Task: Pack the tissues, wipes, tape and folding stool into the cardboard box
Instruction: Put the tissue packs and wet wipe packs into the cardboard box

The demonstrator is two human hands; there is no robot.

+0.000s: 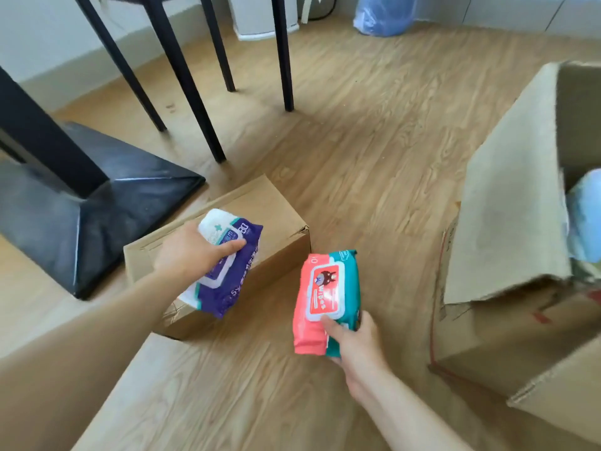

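Observation:
My left hand (192,252) grips a purple and white pack of wipes (227,271) over a small closed cardboard box (279,216) on the floor. My right hand (354,343) holds a coral and teal pack of wipes (325,297) by its near end, above the wooden floor. The large open cardboard box (507,203) stands at the right, its flaps up. A light blue soft pack (585,216) shows inside it, partly hidden by the flap. Tape and folding stool are not in view.
A black table base (97,206) sits at the left, with black chair legs (188,86) behind it. A blue plastic bag (383,14) and a white bin (260,17) stand by the far wall. Wooden floor lies between the two boxes.

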